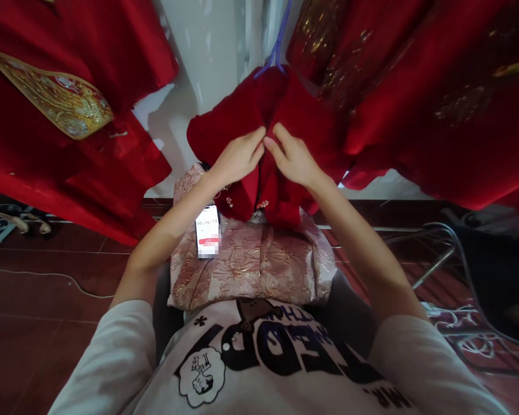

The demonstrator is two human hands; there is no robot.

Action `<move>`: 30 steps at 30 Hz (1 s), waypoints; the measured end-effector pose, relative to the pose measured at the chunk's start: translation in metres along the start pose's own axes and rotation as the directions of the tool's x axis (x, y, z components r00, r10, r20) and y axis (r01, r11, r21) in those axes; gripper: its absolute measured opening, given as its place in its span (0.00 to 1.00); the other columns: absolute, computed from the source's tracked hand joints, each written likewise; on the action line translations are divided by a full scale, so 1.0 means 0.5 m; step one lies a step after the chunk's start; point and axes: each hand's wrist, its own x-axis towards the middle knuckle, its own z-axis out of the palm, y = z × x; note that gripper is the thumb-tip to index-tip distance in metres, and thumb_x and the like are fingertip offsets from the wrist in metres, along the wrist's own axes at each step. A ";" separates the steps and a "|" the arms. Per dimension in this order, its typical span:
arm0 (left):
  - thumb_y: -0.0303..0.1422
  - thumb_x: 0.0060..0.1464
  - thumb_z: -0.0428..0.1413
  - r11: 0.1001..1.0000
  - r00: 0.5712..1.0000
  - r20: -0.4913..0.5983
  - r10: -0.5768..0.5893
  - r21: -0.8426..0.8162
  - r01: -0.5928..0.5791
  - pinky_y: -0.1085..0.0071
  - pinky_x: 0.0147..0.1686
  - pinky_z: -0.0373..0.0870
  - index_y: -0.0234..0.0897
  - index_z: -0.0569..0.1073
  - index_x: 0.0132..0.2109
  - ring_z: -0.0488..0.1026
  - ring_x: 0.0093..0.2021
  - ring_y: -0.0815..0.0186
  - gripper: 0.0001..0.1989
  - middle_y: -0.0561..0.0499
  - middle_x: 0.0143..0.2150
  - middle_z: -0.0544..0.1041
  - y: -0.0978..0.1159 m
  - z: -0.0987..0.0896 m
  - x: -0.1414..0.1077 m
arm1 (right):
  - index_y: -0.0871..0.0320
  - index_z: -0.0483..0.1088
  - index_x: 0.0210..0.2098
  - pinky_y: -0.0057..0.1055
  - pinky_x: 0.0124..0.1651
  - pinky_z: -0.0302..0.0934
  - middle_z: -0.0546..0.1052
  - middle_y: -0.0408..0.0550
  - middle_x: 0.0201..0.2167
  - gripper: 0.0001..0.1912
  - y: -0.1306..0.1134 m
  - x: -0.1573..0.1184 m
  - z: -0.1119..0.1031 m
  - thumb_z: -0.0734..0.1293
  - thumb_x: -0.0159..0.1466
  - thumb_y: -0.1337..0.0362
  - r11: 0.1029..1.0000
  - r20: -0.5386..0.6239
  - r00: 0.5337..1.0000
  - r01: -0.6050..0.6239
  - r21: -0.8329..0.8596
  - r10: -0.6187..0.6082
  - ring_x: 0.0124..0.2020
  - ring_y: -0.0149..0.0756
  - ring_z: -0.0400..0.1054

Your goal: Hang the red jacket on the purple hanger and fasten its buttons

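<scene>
A red jacket (229, 127) hangs in front of me from a purple hanger (277, 51), its lower part lying over my lap. At its front opening, my left hand (242, 155) pinches the left edge. Close beside it, my right hand (297, 160) pinches the right edge, fingertips bent inward. The exact spot under the fingertips is partly hidden. Small beaded ornaments show near the jacket's lower front. Beneath it, a pink brocade fabric piece (242, 265) with gold threads rests across my lap. A lit phone (206, 230) showing a timer lies on its left side.
Red garments hang on both sides, the left one with a gold embroidered panel (75, 109). A dark chair (493, 276) with metal legs stands at right, white cables (471, 340) near it. A thin cord (69, 276) crosses the tiled floor at left.
</scene>
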 end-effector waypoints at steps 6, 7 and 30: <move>0.58 0.72 0.45 0.971 0.982 -0.102 -0.159 -0.196 0.137 0.63 0.45 0.74 0.40 0.68 0.41 0.76 0.37 0.62 0.26 0.53 0.31 0.67 0.002 0.012 -0.023 | 0.52 0.67 0.42 0.44 0.53 0.73 0.72 0.46 0.36 0.32 0.021 -0.002 0.018 0.54 0.69 0.30 0.982 -0.061 0.997 -0.031 0.184 0.043 0.44 0.39 0.72; 0.58 0.71 0.47 0.953 0.972 -0.112 -0.207 -0.247 0.175 0.64 0.46 0.74 0.40 0.68 0.41 0.77 0.37 0.62 0.25 0.53 0.31 0.67 0.002 0.016 -0.025 | 0.52 0.67 0.43 0.44 0.52 0.73 0.72 0.45 0.37 0.33 0.026 0.000 0.024 0.54 0.68 0.29 0.973 -0.073 0.996 -0.035 0.230 0.053 0.44 0.39 0.72; 0.29 0.63 0.61 0.944 0.955 -0.061 -0.290 -0.185 0.275 0.68 0.46 0.78 0.38 0.75 0.43 0.80 0.42 0.65 0.03 0.50 0.39 0.80 0.067 -0.012 -0.043 | 0.50 0.73 0.54 0.37 0.54 0.75 0.78 0.50 0.45 0.27 -0.043 -0.039 0.039 0.66 0.67 0.38 0.945 -0.199 0.954 -0.163 0.284 0.224 0.52 0.40 0.75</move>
